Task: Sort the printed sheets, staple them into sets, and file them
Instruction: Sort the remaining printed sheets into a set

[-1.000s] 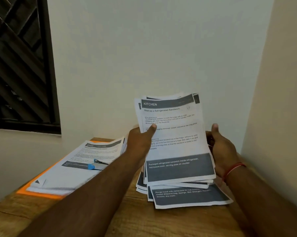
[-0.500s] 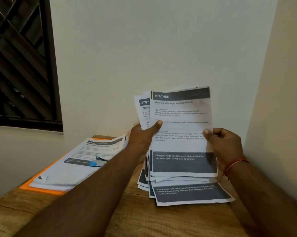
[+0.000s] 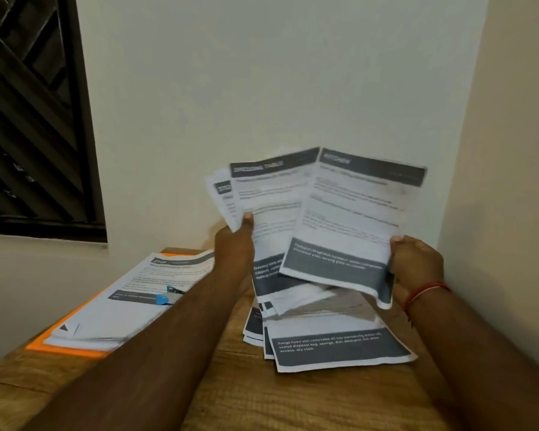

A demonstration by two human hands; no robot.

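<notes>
My left hand holds up a fanned bunch of printed sheets, thumb on the front page headed "Dressing Table". My right hand pinches one kitchen sheet by its right edge, drawn off to the right and tilted, overlapping the bunch. Under both hands lies a loose pile of sheets on the wooden table. To the left, another stack of sheets rests on an orange file folder, with a blue stapler lying on top of it.
The table sits in a corner: a white wall behind and another wall close on the right. A dark window grille is at upper left. Bare wood shows at the front of the table.
My right hand has pulled the kitchen sheet off the bunch and swung it right and down. The "Dressing Table" page behind it is now exposed in my left hand.
</notes>
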